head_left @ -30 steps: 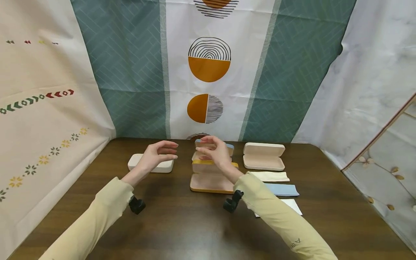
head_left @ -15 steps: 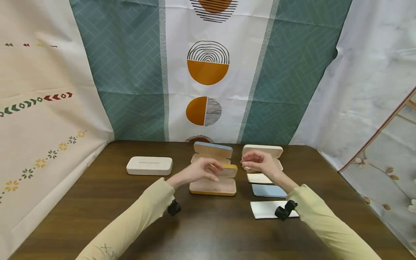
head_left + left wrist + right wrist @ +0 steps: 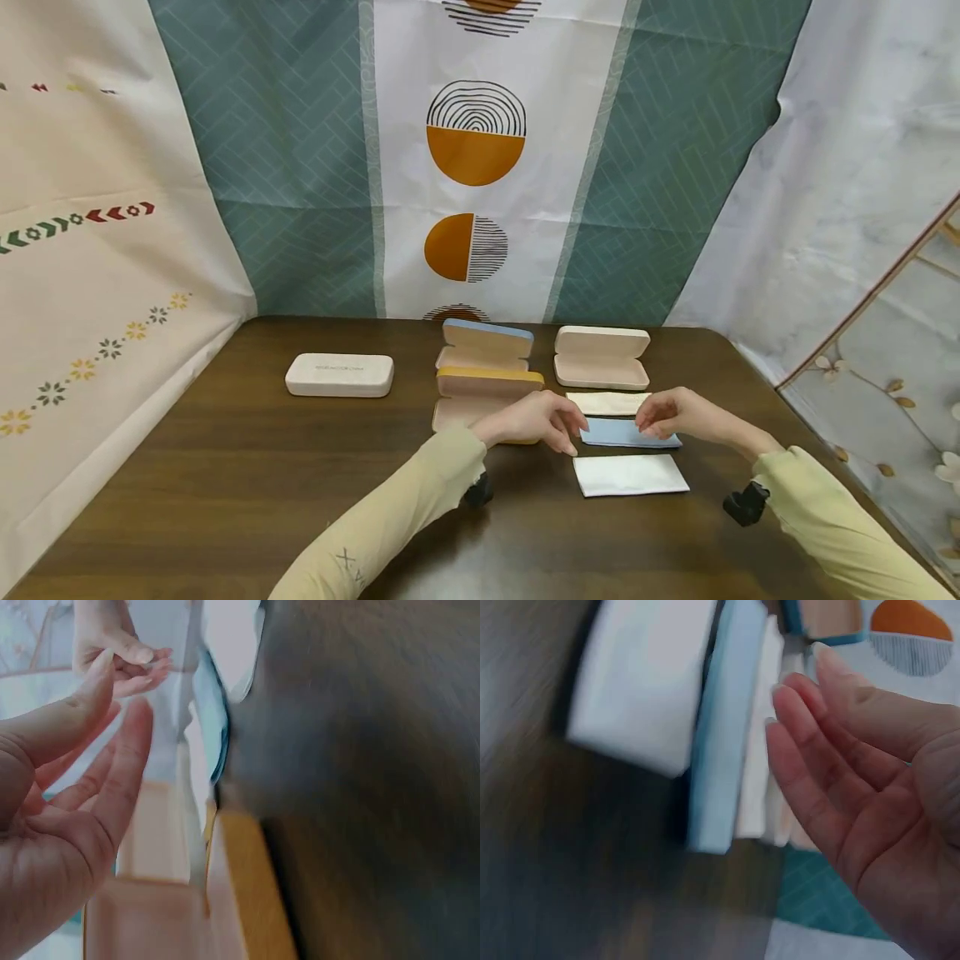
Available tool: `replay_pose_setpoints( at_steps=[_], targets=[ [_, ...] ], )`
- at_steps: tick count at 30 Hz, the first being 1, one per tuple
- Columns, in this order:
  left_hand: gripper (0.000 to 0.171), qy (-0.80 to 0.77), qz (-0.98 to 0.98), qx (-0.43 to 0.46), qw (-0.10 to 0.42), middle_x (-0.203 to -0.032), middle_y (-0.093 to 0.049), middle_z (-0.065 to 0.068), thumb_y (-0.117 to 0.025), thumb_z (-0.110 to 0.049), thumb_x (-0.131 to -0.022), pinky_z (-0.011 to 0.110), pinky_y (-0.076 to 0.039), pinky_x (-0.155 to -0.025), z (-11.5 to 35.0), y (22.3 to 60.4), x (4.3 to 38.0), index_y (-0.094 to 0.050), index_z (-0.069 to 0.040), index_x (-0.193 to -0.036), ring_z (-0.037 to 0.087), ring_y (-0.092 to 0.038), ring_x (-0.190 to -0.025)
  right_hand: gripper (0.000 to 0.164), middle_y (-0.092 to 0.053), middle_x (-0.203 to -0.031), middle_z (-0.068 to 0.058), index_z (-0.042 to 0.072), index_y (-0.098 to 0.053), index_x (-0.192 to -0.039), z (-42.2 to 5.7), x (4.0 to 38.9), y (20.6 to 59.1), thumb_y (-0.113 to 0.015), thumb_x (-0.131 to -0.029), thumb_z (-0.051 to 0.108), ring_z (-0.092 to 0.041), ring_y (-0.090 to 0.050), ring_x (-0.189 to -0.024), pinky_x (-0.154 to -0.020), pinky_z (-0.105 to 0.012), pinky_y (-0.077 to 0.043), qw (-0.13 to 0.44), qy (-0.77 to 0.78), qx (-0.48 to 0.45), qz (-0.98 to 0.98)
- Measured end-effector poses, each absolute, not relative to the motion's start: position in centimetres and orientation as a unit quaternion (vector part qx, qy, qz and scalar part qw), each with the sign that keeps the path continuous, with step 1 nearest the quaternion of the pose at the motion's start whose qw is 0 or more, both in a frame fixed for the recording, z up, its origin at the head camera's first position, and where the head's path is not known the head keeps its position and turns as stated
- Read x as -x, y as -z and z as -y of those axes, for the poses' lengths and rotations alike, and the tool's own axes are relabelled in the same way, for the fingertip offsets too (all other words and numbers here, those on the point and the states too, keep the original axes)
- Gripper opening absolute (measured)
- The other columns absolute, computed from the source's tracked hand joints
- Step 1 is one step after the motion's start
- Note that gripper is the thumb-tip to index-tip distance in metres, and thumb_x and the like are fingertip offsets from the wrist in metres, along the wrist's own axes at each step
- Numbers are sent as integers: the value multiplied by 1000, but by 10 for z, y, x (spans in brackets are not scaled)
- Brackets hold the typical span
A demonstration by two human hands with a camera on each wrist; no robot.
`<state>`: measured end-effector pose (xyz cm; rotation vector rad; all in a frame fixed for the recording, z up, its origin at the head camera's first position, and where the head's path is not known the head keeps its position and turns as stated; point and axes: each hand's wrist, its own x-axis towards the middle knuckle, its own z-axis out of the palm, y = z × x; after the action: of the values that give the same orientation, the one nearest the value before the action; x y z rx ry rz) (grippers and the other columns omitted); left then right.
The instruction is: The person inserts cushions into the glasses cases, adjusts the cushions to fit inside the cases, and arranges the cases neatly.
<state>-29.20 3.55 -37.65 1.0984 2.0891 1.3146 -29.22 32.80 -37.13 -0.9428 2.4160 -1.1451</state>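
Note:
Over the right side of the table, my left hand (image 3: pixel 542 417) is at the left end of a folded pale blue cloth (image 3: pixel 621 435), fingers bent loosely with nothing between them. My right hand (image 3: pixel 688 414) hovers at the same cloth's right end, thumb near the fingertips, also holding nothing. Just in front lies a folded white cloth (image 3: pixel 630 475), and behind the blue one a cream cloth (image 3: pixel 606 403). Beneath my left hand and sleeve, a yellow-edged glasses case (image 3: pixel 467 410) with its lid up is partly hidden. The right wrist view shows my right palm (image 3: pixel 877 817) beside the cloths.
A blue glasses case (image 3: pixel 483 343) with its lid up stands behind the yellow one. Right of it is a white glasses case (image 3: pixel 602 371), lid up. Another white case (image 3: pixel 339 375), lid down, lies at the left. Patterned fabric (image 3: pixel 480 250) hangs behind the table.
Both hands have moved right and then down toward the viewer, from above the cases to the cloths. The cases and cloths keep their places.

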Motion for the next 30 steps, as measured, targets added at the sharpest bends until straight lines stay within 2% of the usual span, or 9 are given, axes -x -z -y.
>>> replay_pose_setpoints(
  at_steps=[3,8,17,23,30],
  targets=[
    [30,-454,-774,-388,211,-87,-60,18,-73,6,-71,23,-49,-57,-48,381,291,-62,6,-99,10,-59,-60,15,-62,-81,-13,-6,-61,-92,-340,291,375,-66,-80,1,-15,-59,-70,-58,-31,-50,168,388,350,-836],
    [27,-402,-818,-366,188,-79,-59,9,-75,4,-69,19,-48,-52,-63,390,287,-64,2,-94,7,-56,-58,17,-63,-80,-10,-5,-62,-90,-351,286,381,-69,-78,3,-19,-61,-73,-60,-31,-50,181,377,358,-835],
    [24,-338,-862,-355,126,-70,-53,3,-77,2,-68,16,-43,-47,-74,399,280,-64,-1,-87,9,-53,-49,24,-61,-75,-2,0,-63,-91,-356,283,390,-75,-74,13,-14,-56,-67,-55,-26,-47,161,343,354,-855],
    [23,-318,-877,-337,129,-64,-47,0,-78,1,-66,15,-43,-44,-77,400,276,-63,-1,-83,10,-53,-45,21,-58,-71,0,3,-63,-85,-352,280,391,-75,-73,16,-10,-52,-62,-53,-24,-44,178,336,354,-854],
    [15,-311,-884,-325,128,-60,-53,-2,-78,0,-68,15,-42,-42,-78,399,273,-64,-2,-72,9,-54,-44,13,-55,-67,3,6,-61,-75,-350,279,390,-72,-77,15,-3,-44,-57,-48,-21,-38,185,325,360,-855]
  ],
)
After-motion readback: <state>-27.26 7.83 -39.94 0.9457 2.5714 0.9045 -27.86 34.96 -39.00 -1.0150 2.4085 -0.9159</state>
